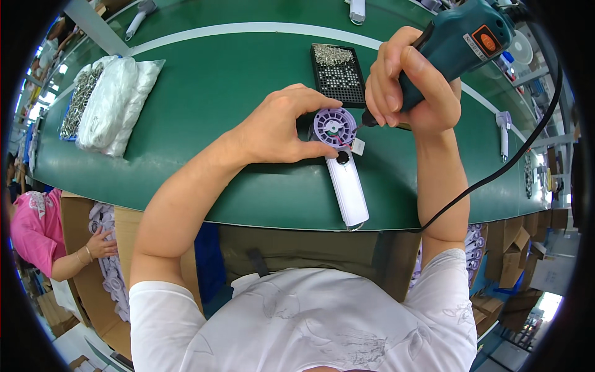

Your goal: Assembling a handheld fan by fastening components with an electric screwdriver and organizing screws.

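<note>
A small handheld fan with a white handle and a round purple head lies on the green table in front of me. Its head is uncovered, showing the hub and thin wires, and a small white tag sticks out beside it. My left hand grips the head between thumb and fingers from the left. In my right hand is a teal electric screwdriver, its tip pointing down-left at the right rim of the purple head. Whether the bit touches a screw is too small to tell.
A black screw tray full of small screws sits just beyond the fan. Plastic bags lie on a bin of metal parts at left. The screwdriver's black cord loops at right. A co-worker's hand reaches into a carton.
</note>
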